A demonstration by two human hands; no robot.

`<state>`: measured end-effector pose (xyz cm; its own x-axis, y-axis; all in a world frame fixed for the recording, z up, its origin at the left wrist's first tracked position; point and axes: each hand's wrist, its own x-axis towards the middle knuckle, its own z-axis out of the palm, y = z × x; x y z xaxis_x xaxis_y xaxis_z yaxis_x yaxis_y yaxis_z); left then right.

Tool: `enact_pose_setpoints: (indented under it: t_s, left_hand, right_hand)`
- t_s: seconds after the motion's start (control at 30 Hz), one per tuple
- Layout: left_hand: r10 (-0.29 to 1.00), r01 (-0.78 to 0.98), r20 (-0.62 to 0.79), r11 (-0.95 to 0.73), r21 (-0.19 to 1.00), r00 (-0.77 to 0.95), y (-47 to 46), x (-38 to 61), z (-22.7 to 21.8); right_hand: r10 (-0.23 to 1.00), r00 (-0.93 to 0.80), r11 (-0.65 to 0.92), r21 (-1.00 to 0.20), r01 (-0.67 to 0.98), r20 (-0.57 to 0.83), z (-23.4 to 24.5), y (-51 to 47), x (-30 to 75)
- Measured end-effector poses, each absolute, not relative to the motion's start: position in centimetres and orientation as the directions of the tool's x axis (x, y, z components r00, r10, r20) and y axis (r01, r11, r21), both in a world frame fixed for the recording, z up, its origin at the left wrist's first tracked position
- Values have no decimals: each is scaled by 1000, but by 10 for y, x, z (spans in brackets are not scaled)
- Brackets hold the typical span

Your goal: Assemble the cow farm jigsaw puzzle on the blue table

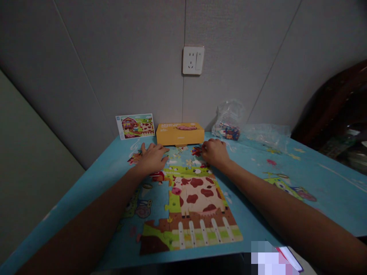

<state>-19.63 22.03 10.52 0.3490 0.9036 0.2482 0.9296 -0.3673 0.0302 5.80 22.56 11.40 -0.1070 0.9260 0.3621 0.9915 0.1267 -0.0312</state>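
A partly joined jigsaw puzzle (pixel 197 194) lies on the table, showing a spotted cow, a white fence and green grass. There is a gap on its left side, where the blue tabletop shows. My left hand (pixel 152 157) rests at the puzzle's upper left with its fingers spread. Beside it lies a loose-looking brown and orange puzzle piece (pixel 134 157), partly covered by the hand. At the upper right, my right hand (pixel 215 153) has its fingers bent together on a puzzle piece with red on it (pixel 196 151). The fingertips partly hide that piece.
Against the wall stand a picture card (pixel 137 126) of the farm scene and a yellow box (pixel 180 134). To their right are a clear bag (pixel 229 122) with colourful contents and a flattened clear plastic bag (pixel 268 133). A socket (pixel 193 60) is on the wall.
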Motion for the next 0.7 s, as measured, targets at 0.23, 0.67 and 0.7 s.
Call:
enact_pose_setpoints:
  t_s: [0.23, 0.67, 0.7]
  left_hand:
    - [932, 953, 218, -302, 29, 289, 223, -197, 103]
    - [925, 947, 236, -316, 50, 297, 229, -208, 107]
    - [922, 946, 245, -321, 55, 299, 229, -209, 107]
  right_hand:
    - [906, -190, 230, -65, 971, 379, 119, 220, 52]
    - [878, -258, 317, -86, 944, 403, 117, 219, 50]
    - [877, -260, 319, -85, 944, 403, 117, 219, 50]
